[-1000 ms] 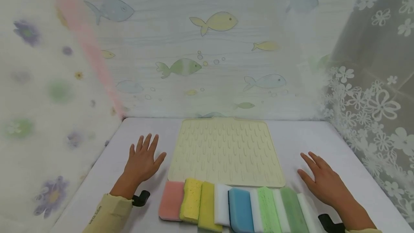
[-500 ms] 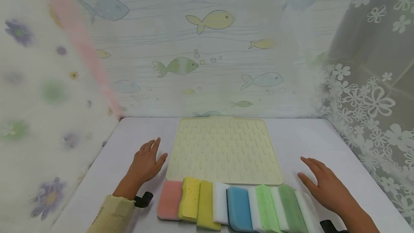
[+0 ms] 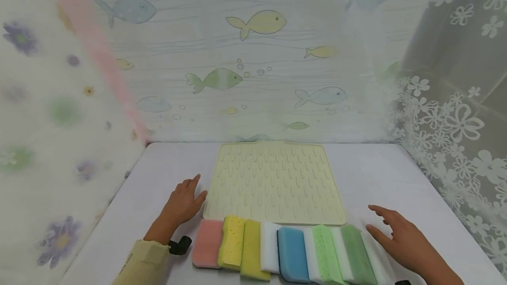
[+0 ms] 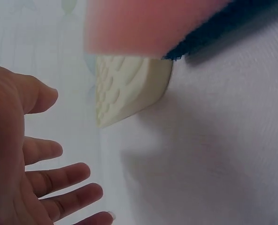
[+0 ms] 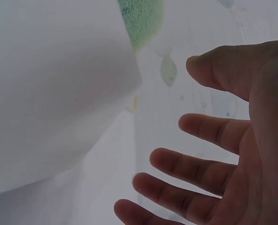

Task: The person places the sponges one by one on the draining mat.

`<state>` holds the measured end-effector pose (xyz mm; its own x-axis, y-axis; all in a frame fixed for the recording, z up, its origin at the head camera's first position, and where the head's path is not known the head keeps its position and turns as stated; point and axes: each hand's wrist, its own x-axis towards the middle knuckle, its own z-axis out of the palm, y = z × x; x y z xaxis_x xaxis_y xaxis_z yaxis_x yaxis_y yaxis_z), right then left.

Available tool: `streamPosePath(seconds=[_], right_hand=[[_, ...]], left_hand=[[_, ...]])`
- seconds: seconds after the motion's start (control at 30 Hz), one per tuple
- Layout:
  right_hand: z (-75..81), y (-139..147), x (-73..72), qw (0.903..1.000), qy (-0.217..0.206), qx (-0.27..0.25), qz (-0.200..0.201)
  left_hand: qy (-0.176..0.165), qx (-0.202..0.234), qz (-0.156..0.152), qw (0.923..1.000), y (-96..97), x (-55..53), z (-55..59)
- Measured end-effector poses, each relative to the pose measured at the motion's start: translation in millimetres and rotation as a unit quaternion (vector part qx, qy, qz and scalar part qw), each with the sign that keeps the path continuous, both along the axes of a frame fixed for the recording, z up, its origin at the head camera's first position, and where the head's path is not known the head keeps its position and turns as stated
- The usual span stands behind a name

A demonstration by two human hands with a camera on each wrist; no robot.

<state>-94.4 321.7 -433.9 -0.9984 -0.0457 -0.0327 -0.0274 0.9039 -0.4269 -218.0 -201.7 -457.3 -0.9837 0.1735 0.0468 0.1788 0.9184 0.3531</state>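
Note:
A row of sponges crosses the front of the table. From left to right come a pink sponge (image 3: pixel 207 243) with a dark scouring layer, a bumpy yellow sponge (image 3: pixel 233 242), a darker yellow one (image 3: pixel 252 250), a white one (image 3: pixel 270 247), a blue sponge (image 3: pixel 293 254), a light green sponge (image 3: pixel 328 254), a green sponge (image 3: pixel 358 254) and further white pieces. My left hand (image 3: pixel 180 206), holding nothing, is nearest the pink sponge, its fingers extended. Right of the row, my right hand (image 3: pixel 404 241) is apart from the sponges, with thumb and fingers spread and nothing held.
Behind the sponges lies a cream ridged mat (image 3: pixel 275 184) on the white-covered table (image 3: pixel 368 175). A fish-patterned curtain (image 3: pixel 253 65) hangs at the back. Flowered cloth (image 3: pixel 63 166) borders the left side and lace (image 3: pixel 447 122) the right.
Both hands have come down slightly toward the near side; the left has also turned a little inward toward the row. The sponges and mat keep their places.

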Motion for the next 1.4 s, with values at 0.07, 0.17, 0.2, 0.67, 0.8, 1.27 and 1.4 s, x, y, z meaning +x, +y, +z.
streamPosePath(seconds=[0.07, 0.17, 0.2, 0.67, 0.8, 1.27, 1.4], right_hand=[[-0.2, 0, 2.6, 1.0, 0.0, -0.008, 0.002], [-0.2, 0, 5.7, 0.9999, -0.007, -0.015, 0.0], [-0.2, 0, 6.4, 0.9998, -0.013, -0.017, -0.001], [-6.1, 6, 9.8, 0.9918, -0.119, -0.027, -0.04], [-8.9, 4, 11.4, 0.9892, -0.135, -0.038, -0.042], [-15.2, 1, 14.8, 0.9869, -0.142, -0.068, -0.032], [-16.2, 2, 16.7, 0.9868, -0.138, -0.081, -0.027]], left_hand=[[-0.012, 0.007, 0.002, 0.9999, 0.8, -0.4, -0.8], [-0.027, 0.013, 0.004, 0.9995, 1.5, -1.6, -2.1], [-0.031, 0.013, 0.005, 0.9994, 1.7, -2.0, -2.7], [-0.077, 0.05, 0.023, 0.9955, 6.1, -11.4, -14.0], [-0.086, 0.064, 0.037, 0.9936, 6.0, -12.8, -16.2], [-0.095, 0.097, 0.033, 0.9901, 6.7, -11.3, -13.9], [-0.097, 0.11, 0.034, 0.9886, 7.2, -11.0, -15.5]])
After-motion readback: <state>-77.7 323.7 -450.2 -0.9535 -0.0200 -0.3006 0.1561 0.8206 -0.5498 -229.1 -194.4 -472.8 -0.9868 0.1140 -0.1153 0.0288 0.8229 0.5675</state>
